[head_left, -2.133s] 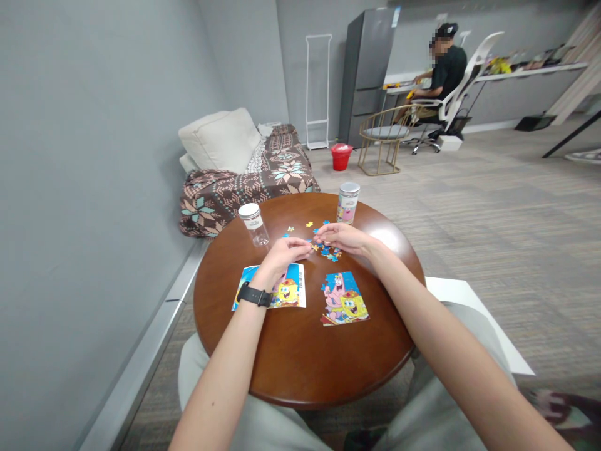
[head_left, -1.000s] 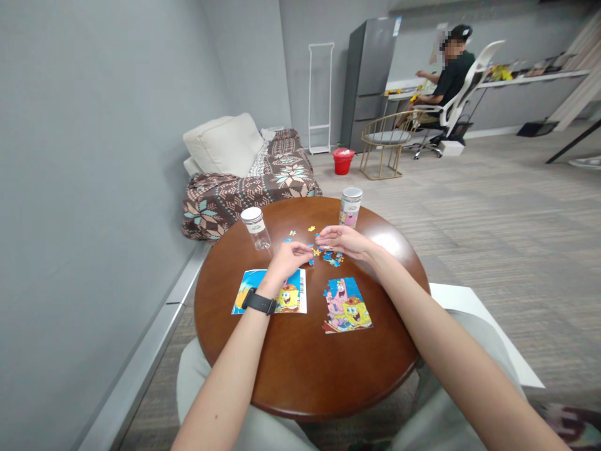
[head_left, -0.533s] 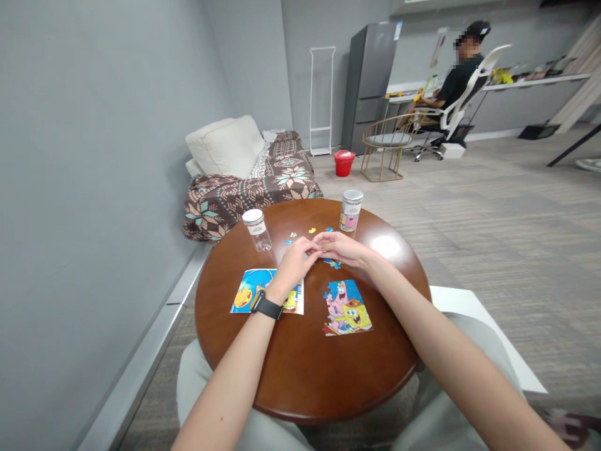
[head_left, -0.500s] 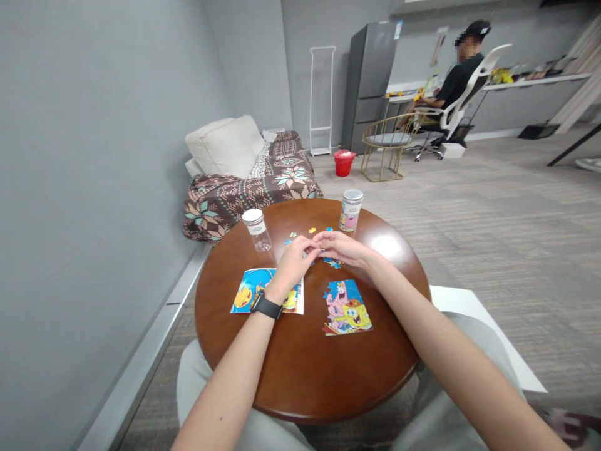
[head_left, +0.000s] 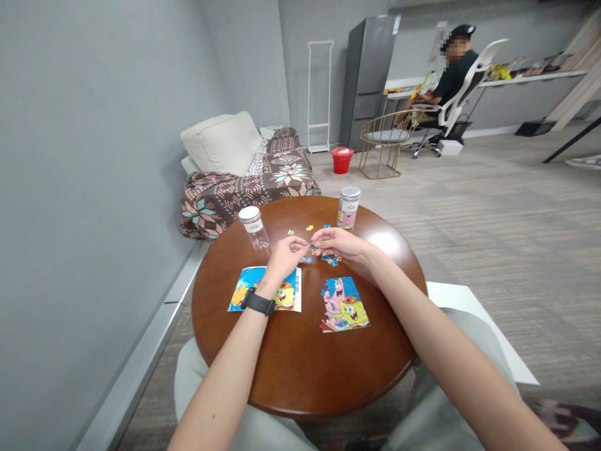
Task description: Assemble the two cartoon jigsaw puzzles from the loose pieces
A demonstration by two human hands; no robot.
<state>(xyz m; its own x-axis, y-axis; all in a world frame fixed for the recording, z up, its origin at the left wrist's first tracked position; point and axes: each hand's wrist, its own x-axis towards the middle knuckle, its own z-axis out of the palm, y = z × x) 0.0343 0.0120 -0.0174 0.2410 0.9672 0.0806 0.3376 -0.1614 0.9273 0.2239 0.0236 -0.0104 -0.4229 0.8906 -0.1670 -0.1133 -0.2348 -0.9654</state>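
Since loose pieces (head_left: 333, 260) are small, right hand (head_left: 345, 243) apparently fingertip-pinches a puzzle piece (head_left: 313, 250), left hand (head_left: 283, 257) just beside, grip unclear.

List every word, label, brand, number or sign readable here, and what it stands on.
No text is clear enough to quote.
Clear jar: label too small.
Filled jar: label too small.
Picture sheet: barcode-like strip, unreadable.
Refrigerator: sticker blurred.
Assembled puzzle: no lettering visible.
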